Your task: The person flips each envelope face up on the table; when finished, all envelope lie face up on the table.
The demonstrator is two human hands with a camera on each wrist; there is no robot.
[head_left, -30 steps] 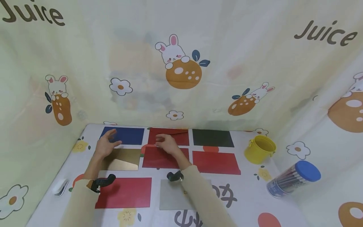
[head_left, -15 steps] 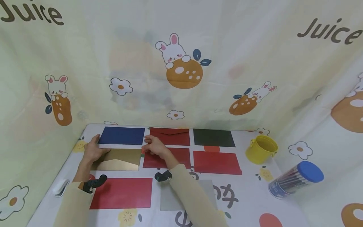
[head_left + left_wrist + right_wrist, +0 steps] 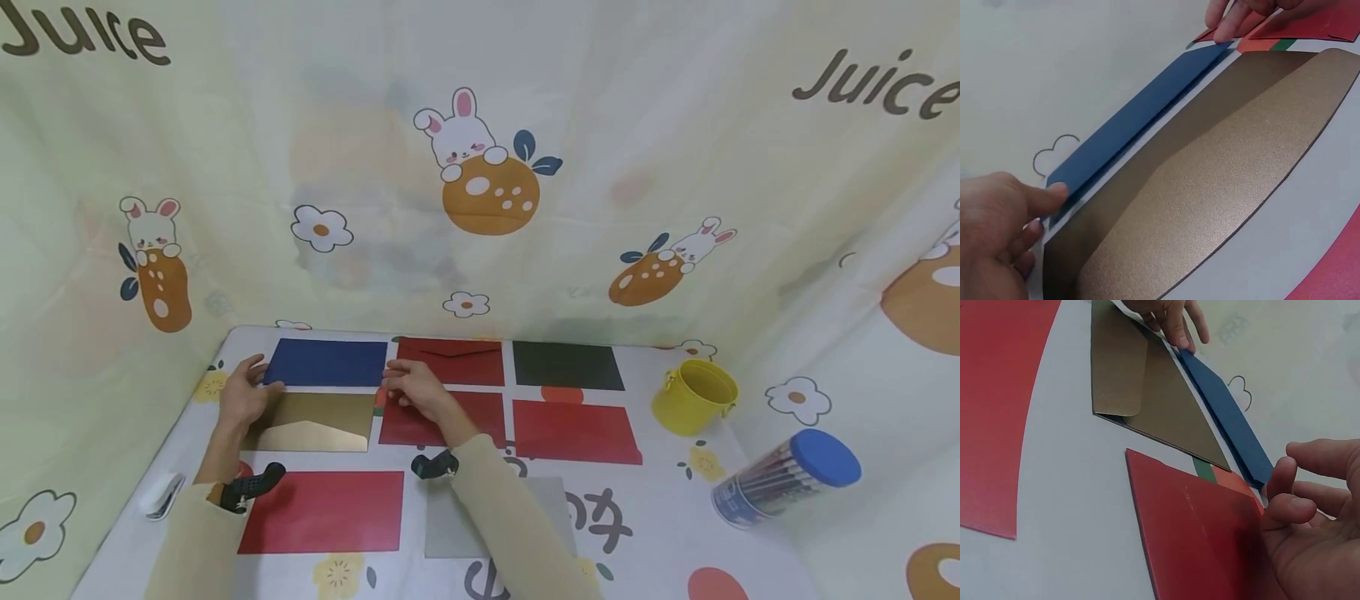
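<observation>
A dark blue envelope (image 3: 326, 362) lies at the back left of the table, its near edge raised a little above the cloth. My left hand (image 3: 243, 392) pinches its near left corner, thumb on top (image 3: 1041, 194). My right hand (image 3: 412, 387) holds the near right corner with curled fingertips (image 3: 1279, 478). A gold envelope (image 3: 315, 421) lies flap up just in front of the blue one, between both hands. In the left wrist view the blue envelope (image 3: 1141, 119) runs from my left hand (image 3: 997, 237) up to the right hand (image 3: 1241, 15).
Several red envelopes (image 3: 442, 417) lie in rows, with a black one (image 3: 566, 365) at the back and a grey one (image 3: 450, 521) under my right sleeve. A yellow tin bucket (image 3: 693, 396) and a blue-lidded tube of pens (image 3: 787, 479) stand at the right. A white object (image 3: 160, 495) lies by the left edge.
Both hands moved left and down from above the envelopes to the blue envelope's two near corners and took hold there. In the last half second they hardly moved.
</observation>
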